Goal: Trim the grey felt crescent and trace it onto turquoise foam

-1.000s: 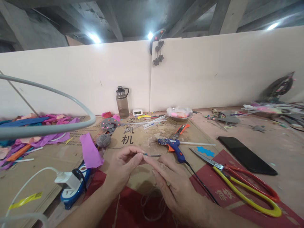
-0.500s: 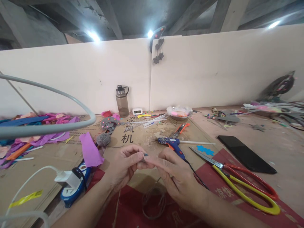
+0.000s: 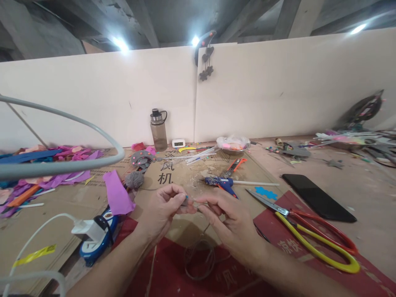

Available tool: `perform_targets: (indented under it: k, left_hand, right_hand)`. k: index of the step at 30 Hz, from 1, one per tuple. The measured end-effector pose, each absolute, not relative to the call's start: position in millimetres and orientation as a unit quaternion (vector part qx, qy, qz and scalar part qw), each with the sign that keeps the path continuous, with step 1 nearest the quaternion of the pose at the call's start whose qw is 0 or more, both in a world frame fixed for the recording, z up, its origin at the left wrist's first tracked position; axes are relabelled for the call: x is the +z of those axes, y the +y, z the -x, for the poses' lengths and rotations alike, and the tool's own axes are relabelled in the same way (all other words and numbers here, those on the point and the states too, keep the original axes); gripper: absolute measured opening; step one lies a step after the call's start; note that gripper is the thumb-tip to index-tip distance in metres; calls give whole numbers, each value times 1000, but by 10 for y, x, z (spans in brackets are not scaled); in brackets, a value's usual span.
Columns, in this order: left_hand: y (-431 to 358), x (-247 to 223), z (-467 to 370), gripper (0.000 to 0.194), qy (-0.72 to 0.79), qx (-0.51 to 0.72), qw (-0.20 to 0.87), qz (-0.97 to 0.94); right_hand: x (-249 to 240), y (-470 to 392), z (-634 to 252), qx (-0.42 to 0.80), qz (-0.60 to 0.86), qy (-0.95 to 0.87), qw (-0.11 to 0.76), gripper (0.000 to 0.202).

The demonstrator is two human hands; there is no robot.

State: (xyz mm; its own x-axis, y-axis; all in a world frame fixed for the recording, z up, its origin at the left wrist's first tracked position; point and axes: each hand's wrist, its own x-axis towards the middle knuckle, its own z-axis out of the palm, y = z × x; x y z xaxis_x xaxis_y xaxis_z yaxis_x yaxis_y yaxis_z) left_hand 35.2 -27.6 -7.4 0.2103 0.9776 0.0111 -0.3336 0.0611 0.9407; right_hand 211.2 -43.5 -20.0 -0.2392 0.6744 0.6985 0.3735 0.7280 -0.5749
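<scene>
Our left hand (image 3: 163,209) pinches a grey piece (image 3: 185,201), our right hand (image 3: 227,216) a thin strand (image 3: 196,201); the glue gun (image 3: 227,184) lies at their two o'clock.

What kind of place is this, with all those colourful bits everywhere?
It looks like a craft workspace, perhaps in a workshop. You can tell from the blue glue gun, the big scissors and the ball of grey yarn.

1 tinted bottle (image 3: 158,137) stands upright, 1 white clock (image 3: 178,143) just right of it, 1 black phone (image 3: 318,197) well right, 1 power strip (image 3: 92,248) nearer and left.
</scene>
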Motion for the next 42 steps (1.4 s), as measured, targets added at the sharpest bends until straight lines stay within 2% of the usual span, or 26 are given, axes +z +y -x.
perform_targets:
  k: [7, 13, 15, 21, 23, 26, 31, 36, 42]
  left_hand:
    - [-289, -89, -322, 24, 351, 464, 599, -550]
    - [-330, 9, -378, 4, 447, 425, 346, -707]
    - [-325, 10, -407, 6, 449, 417, 270, -743]
    - [-323, -51, -448, 11, 464, 467, 168, -734]
    - [-339, -67, -450, 9, 484, 482, 184, -707]
    - [-360, -70, -445, 2, 500, 493, 269, -659]
    - [-359, -50, -410, 15, 466, 498, 420, -598]
    - [-326, -115, -342, 20, 409, 495, 546, -539]
    - [-297, -143, -317, 22, 372, 487, 605, -509]
  right_hand:
    - [-178, -372, -2103, 212, 409, -729, 507, 15]
    - [-120, -358, -2111, 166, 405, -755, 489, 13]
    - [-106, -373, -2107, 161, 402, -760, 485, 15]
    - [-114, -459, -2083, 159, 401, -770, 469, 15]
    - [-126, -489, -2073, 148, 381, -771, 488, 16]
    - [-148, -517, -2061, 116, 362, -778, 500, 19]
    - [-215, -513, -2059, 41, 324, -798, 506, 22]
    - [-277, -500, -2099, -45, 322, -825, 463, 32]
    - [-287, -461, -2150, -95, 293, -835, 456, 36]
